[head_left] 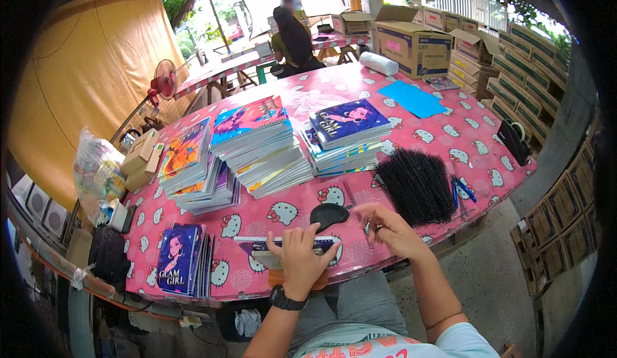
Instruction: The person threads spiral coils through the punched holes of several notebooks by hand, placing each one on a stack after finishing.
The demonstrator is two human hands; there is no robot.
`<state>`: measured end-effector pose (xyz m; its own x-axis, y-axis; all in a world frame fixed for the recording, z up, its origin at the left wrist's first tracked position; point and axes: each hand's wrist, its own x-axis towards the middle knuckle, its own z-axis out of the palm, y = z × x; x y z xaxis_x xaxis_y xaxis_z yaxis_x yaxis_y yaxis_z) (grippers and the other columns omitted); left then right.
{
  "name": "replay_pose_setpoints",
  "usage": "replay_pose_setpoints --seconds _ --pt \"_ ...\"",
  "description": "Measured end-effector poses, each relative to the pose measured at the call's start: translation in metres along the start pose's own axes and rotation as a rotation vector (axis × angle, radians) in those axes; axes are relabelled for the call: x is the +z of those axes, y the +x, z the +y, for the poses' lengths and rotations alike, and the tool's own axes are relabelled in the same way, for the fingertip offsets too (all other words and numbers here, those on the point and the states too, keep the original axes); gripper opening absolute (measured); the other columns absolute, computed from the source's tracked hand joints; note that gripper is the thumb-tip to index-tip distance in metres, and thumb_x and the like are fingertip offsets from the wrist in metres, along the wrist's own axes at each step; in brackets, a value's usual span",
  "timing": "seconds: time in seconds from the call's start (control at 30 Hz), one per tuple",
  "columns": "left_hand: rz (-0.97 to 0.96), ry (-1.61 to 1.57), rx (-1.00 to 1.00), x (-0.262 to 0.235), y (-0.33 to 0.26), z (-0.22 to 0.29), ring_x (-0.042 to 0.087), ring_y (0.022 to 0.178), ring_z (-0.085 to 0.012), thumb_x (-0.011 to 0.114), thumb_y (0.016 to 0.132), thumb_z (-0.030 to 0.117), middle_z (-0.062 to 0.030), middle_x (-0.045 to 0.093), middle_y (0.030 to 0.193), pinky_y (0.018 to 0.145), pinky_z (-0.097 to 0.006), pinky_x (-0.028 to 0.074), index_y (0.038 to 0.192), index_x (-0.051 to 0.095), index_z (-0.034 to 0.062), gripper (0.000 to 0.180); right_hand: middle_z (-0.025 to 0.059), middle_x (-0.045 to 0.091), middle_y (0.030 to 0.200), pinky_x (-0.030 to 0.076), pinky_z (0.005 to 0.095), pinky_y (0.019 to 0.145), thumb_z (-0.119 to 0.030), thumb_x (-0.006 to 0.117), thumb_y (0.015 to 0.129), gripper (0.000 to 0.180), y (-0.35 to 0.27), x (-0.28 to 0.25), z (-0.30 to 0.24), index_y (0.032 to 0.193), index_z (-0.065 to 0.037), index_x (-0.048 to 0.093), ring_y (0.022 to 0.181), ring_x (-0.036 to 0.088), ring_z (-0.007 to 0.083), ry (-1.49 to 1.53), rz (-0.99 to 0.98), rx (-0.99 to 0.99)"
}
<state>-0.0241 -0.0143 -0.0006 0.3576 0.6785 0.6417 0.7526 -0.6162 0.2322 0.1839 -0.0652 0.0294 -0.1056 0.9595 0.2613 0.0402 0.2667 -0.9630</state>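
Note:
My left hand [299,259] grips a notebook [247,245] on its edge at the table's front, its spine side up. An orange piece [312,283] shows below it, partly hidden. Just right of the notebook, my right hand [391,232] is raised with fingers curled and thumb drawn in; what they hold, if anything, is too small to make out. Between the hands lies a rounded black object [329,214]. Beyond my right hand is a heap of black plastic binding coils [416,186], with blue-handled pliers [464,189] beside it.
Stacks of notebooks [260,146] stand across the table [443,126]; more purple-covered notebooks [181,259] lie at front left. Blue sheets [411,99], a plastic roll [379,63] and a carton [413,46] sit at the far right. A tape dispenser [516,141] is at the right edge. Another person [294,40] sits beyond.

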Motion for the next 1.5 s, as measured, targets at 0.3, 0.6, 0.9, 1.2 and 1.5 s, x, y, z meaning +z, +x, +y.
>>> replay_pose_setpoints --seconds 0.3,0.6,0.9,1.2,1.5 --pt "-0.005 -0.005 -0.026 0.008 0.001 0.013 0.051 0.102 -0.022 0.068 0.073 0.029 -0.003 0.056 0.096 0.103 -0.063 0.005 0.102 0.061 0.0144 0.033 0.0113 0.052 0.085 0.045 0.0326 0.072 -0.013 0.056 0.087 0.03 0.009 0.006 0.019 0.115 -0.005 0.058 0.078 0.055 0.0261 -0.398 -0.079 -0.222" --pt "-0.153 -0.168 0.018 -0.013 0.008 0.003 0.053 0.099 -0.0222 0.066 0.076 0.017 -0.0043 0.06 0.101 0.102 -0.048 0.02 0.111 0.062 0.013 0.035 0.0105 0.054 0.087 0.048 0.033 0.07 -0.006 0.065 0.077 0.02 0.029 0.007 0.03 0.097 -0.005 0.064 0.079 0.058 0.0244 -0.338 -0.032 -0.23" --pt "-0.166 -0.147 -0.044 -0.014 0.008 0.009 0.053 0.096 -0.0194 0.066 0.076 0.013 -0.0016 0.06 0.096 0.099 -0.045 0.024 0.109 0.064 0.0158 0.033 0.0139 0.054 0.088 0.046 0.0383 0.073 -0.005 0.056 0.083 0.022 0.047 -0.002 0.037 0.104 -0.003 0.06 0.084 0.056 0.0311 -0.317 -0.287 -0.29" --pt "-0.141 -0.189 -0.036 -0.014 0.005 0.004 0.058 0.088 -0.019 0.07 0.071 0.012 -0.0018 0.065 0.09 0.095 -0.041 0.027 0.099 0.066 0.0135 0.029 0.0153 0.051 0.085 0.045 0.0411 0.069 -0.006 0.052 0.083 0.016 0.049 0.002 0.036 0.099 -0.003 0.056 0.083 0.055 0.0349 -0.406 -0.374 -0.307" --pt "-0.064 -0.185 -0.028 -0.01 0.007 0.001 0.058 0.086 -0.019 0.07 0.071 0.012 -0.0009 0.064 0.089 0.092 -0.041 0.028 0.096 0.065 0.0146 0.026 0.0167 0.056 0.076 0.046 0.0364 0.064 -0.017 0.051 0.091 0.019 0.017 0.049 0.02 0.096 0.002 0.051 0.069 0.058 0.032 -0.29 -0.032 -0.052"
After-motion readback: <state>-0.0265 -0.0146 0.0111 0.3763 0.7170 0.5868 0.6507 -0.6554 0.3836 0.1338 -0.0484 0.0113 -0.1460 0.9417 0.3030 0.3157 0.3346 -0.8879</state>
